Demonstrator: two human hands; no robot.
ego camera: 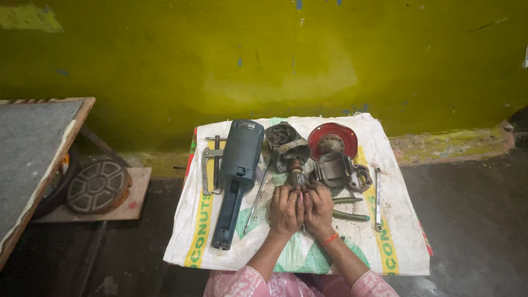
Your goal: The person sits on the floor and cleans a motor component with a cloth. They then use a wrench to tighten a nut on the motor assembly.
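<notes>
My left hand (285, 208) and my right hand (319, 211) are pressed side by side, fingers curled around the near end of a dirty motor armature (288, 147) that lies on a white woven sack (396, 242). Whatever sits between my fingers is hidden. The armature's shaft points towards me. To its right lies a grey gear housing (335, 170) with a red disc guard (332, 139). A blue-grey power tool body (237, 170) lies to the left of my hands.
A metal puller (212, 164) lies left of the tool body. A thin rod (256, 199), green-handled tools (350, 215) and a ring spanner (378, 199) rest on the sack. A round ribbed disc (98, 186) sits under a bench (38, 143) at left. A yellow-green wall (275, 60) is behind.
</notes>
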